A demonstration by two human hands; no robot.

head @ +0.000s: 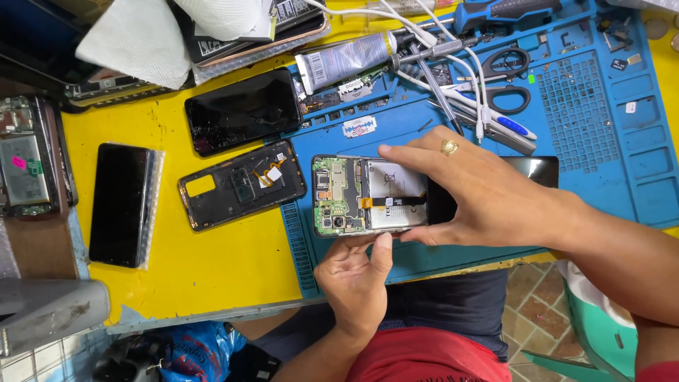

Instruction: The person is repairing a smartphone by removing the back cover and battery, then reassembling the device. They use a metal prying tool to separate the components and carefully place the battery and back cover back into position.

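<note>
Mid-repair: opened black smartphone with bare green circuit board and white battery lying on blue silicone mat, pinched by right hand; left hand steadying lower edge. Probably next: careful, gentle prying.

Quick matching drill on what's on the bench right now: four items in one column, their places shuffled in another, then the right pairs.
Things:
1. opened phone
2. back cover
3. scissors
4. glue tube

Places:
A. on the yellow table, left of the blue mat
B. top right part of the blue mat
C. held between the left hand and right hand
D. across the mat's upper left edge

Pairs: 1-C, 2-A, 3-B, 4-D
</note>
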